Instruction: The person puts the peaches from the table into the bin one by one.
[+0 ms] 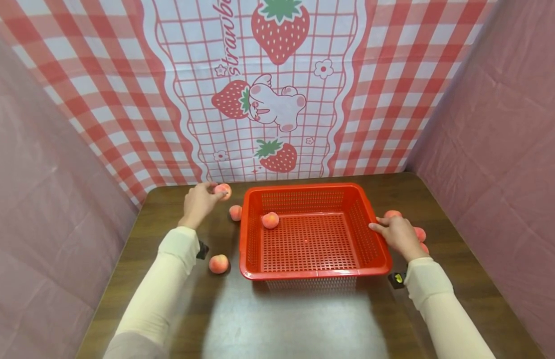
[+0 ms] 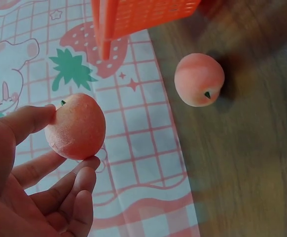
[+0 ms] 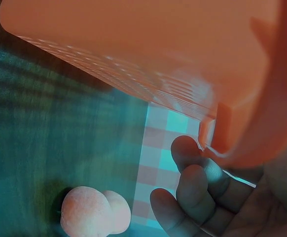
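My left hand [image 1: 199, 203] pinches a pink-orange peach [image 2: 77, 127] between thumb and fingertips, up beside the back left of the red plastic basket [image 1: 315, 273]. Over the basket's right rim, my right hand [image 1: 399, 236] lays its thumb, and its fingers curl beneath the rim in the right wrist view. Inside the basket, toward its left, lies one peach [image 1: 270, 220]. On the table to the left are a peach [image 1: 235, 213] close against the basket and another peach [image 1: 219, 264] nearer the front.
Several peaches [image 1: 419, 234] lie on the wooden table [image 1: 138, 259] to the right, partly hidden behind the right hand. A checked strawberry-print cloth [image 1: 277, 99] hangs at the back. Pink curtains [image 1: 492, 164] flank both sides.
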Action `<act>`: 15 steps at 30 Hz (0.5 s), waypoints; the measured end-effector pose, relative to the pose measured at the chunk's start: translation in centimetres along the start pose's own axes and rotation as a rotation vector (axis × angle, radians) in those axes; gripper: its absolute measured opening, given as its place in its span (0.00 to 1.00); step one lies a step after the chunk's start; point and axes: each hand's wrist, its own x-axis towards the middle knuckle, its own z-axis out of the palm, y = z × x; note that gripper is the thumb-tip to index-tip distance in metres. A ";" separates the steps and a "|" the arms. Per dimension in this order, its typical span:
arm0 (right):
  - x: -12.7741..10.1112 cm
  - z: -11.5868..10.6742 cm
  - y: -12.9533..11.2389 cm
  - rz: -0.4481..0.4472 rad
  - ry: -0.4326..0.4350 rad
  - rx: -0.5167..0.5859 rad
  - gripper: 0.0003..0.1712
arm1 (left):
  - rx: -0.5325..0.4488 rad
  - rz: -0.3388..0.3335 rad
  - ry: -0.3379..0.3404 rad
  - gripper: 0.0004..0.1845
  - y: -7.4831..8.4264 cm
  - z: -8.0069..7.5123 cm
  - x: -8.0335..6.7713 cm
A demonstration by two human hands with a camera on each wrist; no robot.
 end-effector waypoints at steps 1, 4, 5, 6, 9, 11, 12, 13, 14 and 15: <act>0.0 0.0 0.0 0.003 -0.001 0.004 0.33 | -0.003 0.003 0.001 0.25 0.1 0.0 0.0; 0.1 0.1 0.0 0.005 0.001 0.009 0.32 | -0.008 0.016 0.008 0.25 0.5 -0.1 0.0; 0.1 0.1 0.0 0.008 0.000 0.012 0.32 | -0.007 0.019 0.009 0.25 0.6 -0.1 0.0; 0.2 0.1 0.0 0.012 -0.002 0.018 0.32 | -0.008 0.022 0.009 0.26 0.8 -0.1 0.0; 0.2 0.1 0.0 0.018 -0.005 0.025 0.33 | -0.015 0.038 0.010 0.26 1.3 -0.2 -0.1; 0.2 0.1 0.0 0.020 -0.006 0.024 0.33 | -0.023 0.050 0.012 0.26 1.6 -0.2 -0.1; 0.2 0.1 0.0 0.018 -0.004 0.022 0.33 | -0.026 0.056 0.013 0.26 1.8 -0.2 -0.1; 0.2 0.1 0.0 0.018 -0.005 0.022 0.33 | -0.029 0.061 0.014 0.26 2.0 -0.3 -0.1; 0.2 0.1 0.0 0.019 -0.006 0.020 0.32 | -0.030 0.066 0.015 0.26 2.2 -0.3 -0.1; 0.2 0.1 0.0 0.016 -0.005 0.017 0.32 | -0.032 0.067 0.019 0.26 2.3 -0.2 -0.1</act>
